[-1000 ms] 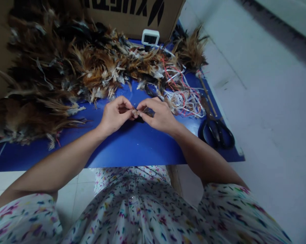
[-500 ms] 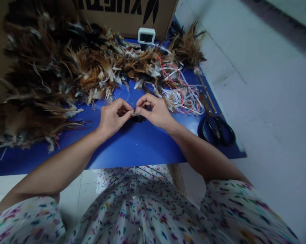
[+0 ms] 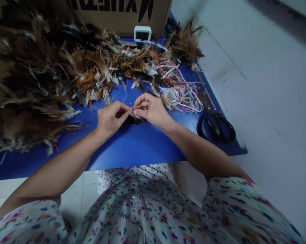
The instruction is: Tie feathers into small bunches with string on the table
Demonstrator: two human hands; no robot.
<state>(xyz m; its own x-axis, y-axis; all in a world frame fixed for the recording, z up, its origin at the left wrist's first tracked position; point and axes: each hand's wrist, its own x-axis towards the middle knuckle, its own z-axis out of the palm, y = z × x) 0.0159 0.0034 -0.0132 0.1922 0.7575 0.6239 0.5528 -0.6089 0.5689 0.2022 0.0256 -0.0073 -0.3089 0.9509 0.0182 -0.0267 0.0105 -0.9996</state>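
My left hand (image 3: 110,118) and my right hand (image 3: 151,110) meet over the middle of the blue tabletop (image 3: 140,149). Both are closed, thumb against fingers, pinching a small dark feather bunch (image 3: 136,119) with a pale end. Its dark part hangs below my fingertips, toward me, and the pinched end is mostly covered. Just beyond my hands lies a large pile of brown, black and white feathers (image 3: 92,71). A tangle of white and red strings (image 3: 185,96) lies to the right of my right hand.
Black-handled scissors (image 3: 216,127) lie near the table's right edge, a thin stick (image 3: 206,88) just beyond them. A small white digital display (image 3: 142,34) stands at the back before a cardboard box (image 3: 117,20). More brown feathers (image 3: 20,127) lie at the left.
The fingertips of both hands have shifted slightly on the feather bunch, and more of its dark part shows beneath them. The whole view has tilted a little.
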